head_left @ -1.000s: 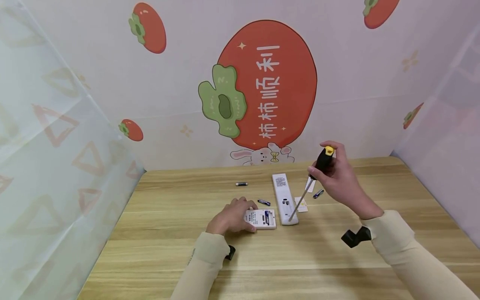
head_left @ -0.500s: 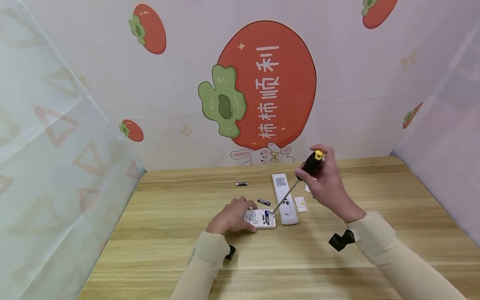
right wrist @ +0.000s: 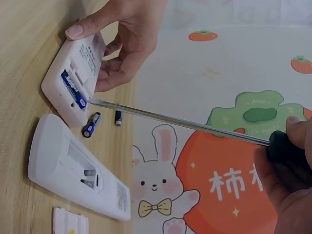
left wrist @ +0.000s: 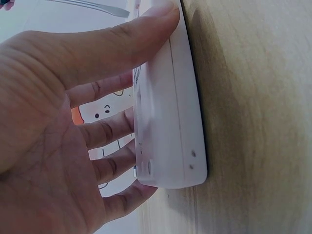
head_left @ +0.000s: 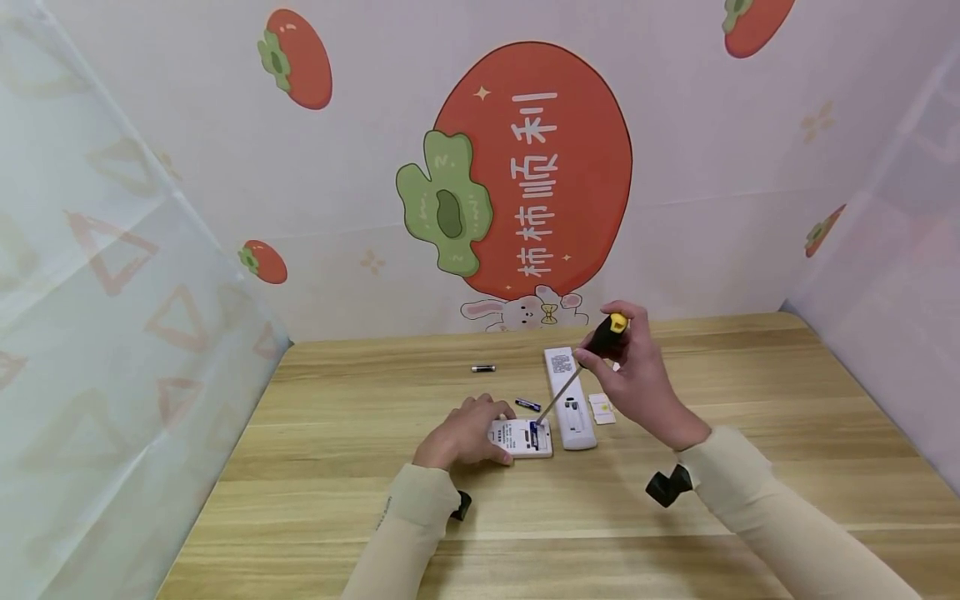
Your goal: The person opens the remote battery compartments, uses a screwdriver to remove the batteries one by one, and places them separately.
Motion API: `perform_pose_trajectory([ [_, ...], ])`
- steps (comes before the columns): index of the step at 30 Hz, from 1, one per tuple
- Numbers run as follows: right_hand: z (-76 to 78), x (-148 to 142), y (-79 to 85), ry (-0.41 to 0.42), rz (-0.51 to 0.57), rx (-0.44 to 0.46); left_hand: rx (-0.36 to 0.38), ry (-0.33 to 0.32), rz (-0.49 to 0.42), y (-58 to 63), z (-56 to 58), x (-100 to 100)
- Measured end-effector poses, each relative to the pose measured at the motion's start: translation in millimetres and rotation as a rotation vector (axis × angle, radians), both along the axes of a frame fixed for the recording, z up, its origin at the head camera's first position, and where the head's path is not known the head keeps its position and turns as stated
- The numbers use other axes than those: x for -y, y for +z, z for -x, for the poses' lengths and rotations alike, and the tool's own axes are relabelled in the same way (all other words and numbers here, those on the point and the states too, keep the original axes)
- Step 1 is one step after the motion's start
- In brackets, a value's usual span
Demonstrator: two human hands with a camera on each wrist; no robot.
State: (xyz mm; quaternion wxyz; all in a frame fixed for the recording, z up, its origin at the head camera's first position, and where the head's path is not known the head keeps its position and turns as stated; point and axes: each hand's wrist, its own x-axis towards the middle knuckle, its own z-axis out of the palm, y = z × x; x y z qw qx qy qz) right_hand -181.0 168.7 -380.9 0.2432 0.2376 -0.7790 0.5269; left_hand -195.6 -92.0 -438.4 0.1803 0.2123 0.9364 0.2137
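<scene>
My left hand grips the short white remote control flat on the table, thumb on its near edge and fingers along the far one. Its open compartment holds a blue battery. In my right hand is a screwdriver with a black and yellow handle, held at a slant. The screwdriver's flat tip is at one end of that battery in the right wrist view; whether it touches is hard to tell. Only the shaft's end shows in the left wrist view.
A longer white remote with an open compartment lies just right of the short one. Beside it is a white battery cover. Two loose batteries, one nearer and one farther, lie behind my left hand. A printed wall covering stands behind the table.
My right hand has moved left and lower, bringing the screwdriver tip from over the long remote to the short remote's battery compartment. My left hand stays in place.
</scene>
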Motion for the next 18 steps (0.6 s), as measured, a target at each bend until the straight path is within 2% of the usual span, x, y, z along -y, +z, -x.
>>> perform_pose_trajectory([
  [18,2.0,7.8,-6.4,0.043,-0.045,-0.077,-0.005,-0.004,0.008,0.1,0.2,0.7],
])
